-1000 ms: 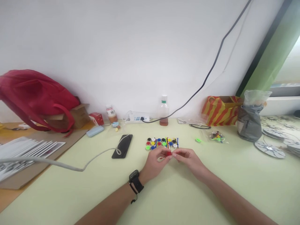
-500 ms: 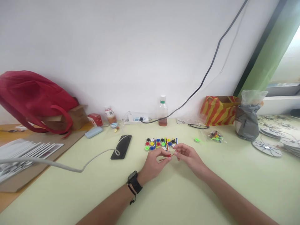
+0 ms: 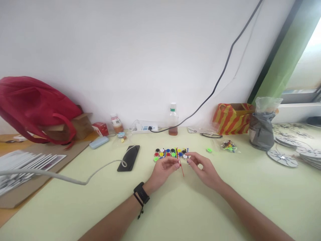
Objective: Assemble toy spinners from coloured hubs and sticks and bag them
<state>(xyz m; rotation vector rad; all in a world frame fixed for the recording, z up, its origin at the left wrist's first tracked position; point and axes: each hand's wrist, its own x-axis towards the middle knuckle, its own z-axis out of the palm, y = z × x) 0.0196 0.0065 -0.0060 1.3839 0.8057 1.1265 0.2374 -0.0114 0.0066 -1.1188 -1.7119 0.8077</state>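
Observation:
My left hand [image 3: 164, 170], with a black watch [image 3: 141, 192] at its wrist, pinches a thin red strip [image 3: 182, 171] between thumb and fingertips. The strip points downward, and a thicker red bit shows by the thumb. To its right, my right hand [image 3: 203, 169] has thumb and forefinger apart, with nothing visible between them. Just beyond both hands lie rows of small round coloured discs [image 3: 168, 154] in red, yellow, green, blue, black and white. Thin coloured sticks [image 3: 177, 153] lie among them. My left fingers cover part of the front row.
A black phone-like slab [image 3: 128, 158] with a grey cable lies to the left. A green disc [image 3: 209, 150] and a clear bag of coloured parts [image 3: 229, 146] are on the right. Along the wall stand a bottle [image 3: 173, 120], a power strip [image 3: 145, 129] and a striped bag [image 3: 232, 118].
The red strip has swung from lying across between both hands to hanging down from the left. My right hand has let go of it and its fingers have parted.

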